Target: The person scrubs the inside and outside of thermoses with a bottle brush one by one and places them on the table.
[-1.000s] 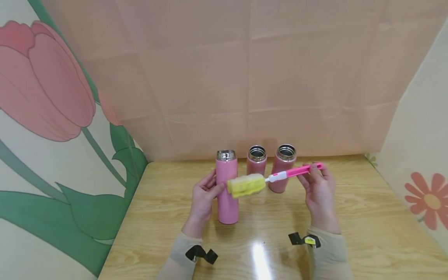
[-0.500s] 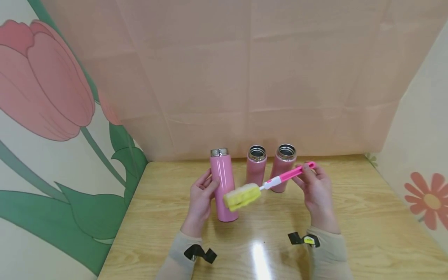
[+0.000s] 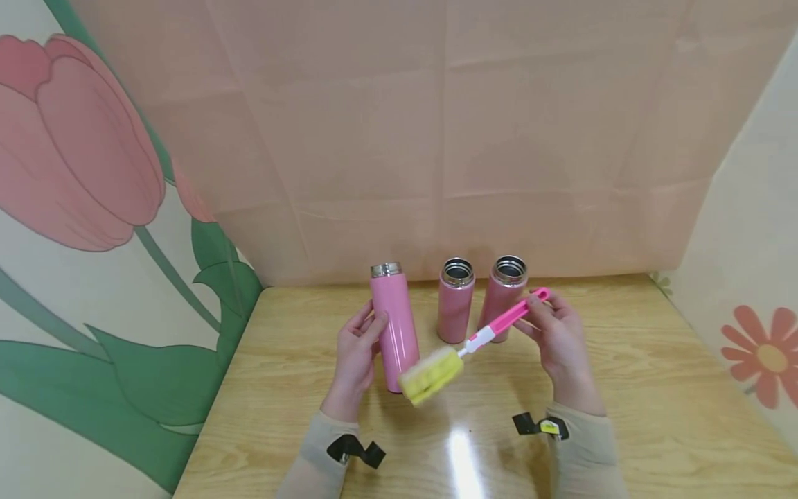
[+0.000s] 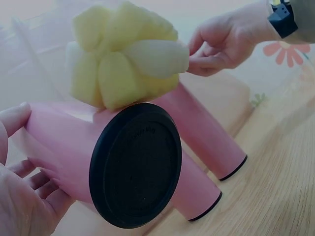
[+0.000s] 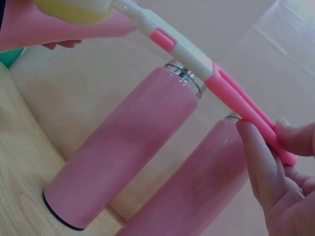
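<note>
My left hand [image 3: 358, 350] grips a pink thermos bottle [image 3: 394, 326] by its side, thumb across the front. The bottle is lidless with a steel neck and leans slightly left; its black base [image 4: 135, 165] shows in the left wrist view, lifted off the table. Between thumb and fingers, my right hand [image 3: 557, 339] pinches the pink handle end of a bottle brush [image 3: 499, 328]. The brush slants down to the left, and its yellow and white sponge head [image 3: 431, 375] is in front of the bottle's lower part. Whether head and bottle touch, I cannot tell.
Two more pink bottles stand upright behind, open at the top: one in the middle [image 3: 456, 305] and one to its right [image 3: 495, 299], partly behind the brush. Under everything is a wooden table [image 3: 280, 388], with a pinkish cloth [image 3: 374, 138] hanging along its back edge.
The bottle in my left hand has moved left and tilted from upright. The brush has swung so its sponge head points lower, and my right hand has shifted slightly left.
</note>
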Tool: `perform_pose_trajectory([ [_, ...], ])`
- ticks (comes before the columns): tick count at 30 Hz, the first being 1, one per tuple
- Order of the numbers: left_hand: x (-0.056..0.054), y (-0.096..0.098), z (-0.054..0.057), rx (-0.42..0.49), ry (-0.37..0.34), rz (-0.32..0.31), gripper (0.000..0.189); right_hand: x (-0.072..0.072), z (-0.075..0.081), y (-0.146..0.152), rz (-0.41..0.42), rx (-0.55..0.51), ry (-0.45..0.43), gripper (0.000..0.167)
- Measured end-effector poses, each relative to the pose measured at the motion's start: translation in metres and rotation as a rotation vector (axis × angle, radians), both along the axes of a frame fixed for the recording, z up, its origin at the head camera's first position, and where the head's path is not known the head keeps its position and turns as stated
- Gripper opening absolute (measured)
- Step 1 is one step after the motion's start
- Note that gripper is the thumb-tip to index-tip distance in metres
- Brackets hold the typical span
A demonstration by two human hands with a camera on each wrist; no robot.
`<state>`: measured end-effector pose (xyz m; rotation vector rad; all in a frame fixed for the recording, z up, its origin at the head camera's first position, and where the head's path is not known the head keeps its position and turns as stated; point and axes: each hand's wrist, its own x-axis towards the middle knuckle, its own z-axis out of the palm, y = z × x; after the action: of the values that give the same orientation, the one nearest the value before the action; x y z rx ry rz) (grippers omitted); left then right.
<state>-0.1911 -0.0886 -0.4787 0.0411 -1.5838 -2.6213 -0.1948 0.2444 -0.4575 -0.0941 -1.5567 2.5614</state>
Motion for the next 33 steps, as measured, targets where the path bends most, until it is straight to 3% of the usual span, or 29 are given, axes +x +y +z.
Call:
perform_pose_trajectory([
  [10, 0.0, -0.001, -0.001, 0.022, -0.013, -0.029, 0.05, 0.0, -0.003, -0.002, 0.068, 0.053, 0.044, 0.013],
  [18, 0.002, 0.0, -0.003, 0.056, 0.017, -0.117, 0.054, -0.002, -0.003, -0.006, 0.009, 0.041, 0.015, 0.02],
  [24, 0.004, 0.002, -0.005, 0.028, 0.046, -0.186, 0.052, -0.005, -0.002, -0.008, -0.114, -0.128, -0.017, 0.01],
  [33, 0.006, 0.004, -0.005, 0.011, 0.092, -0.273, 0.054, -0.007, 0.006, -0.013, -0.293, -0.382, -0.034, 0.017],
])
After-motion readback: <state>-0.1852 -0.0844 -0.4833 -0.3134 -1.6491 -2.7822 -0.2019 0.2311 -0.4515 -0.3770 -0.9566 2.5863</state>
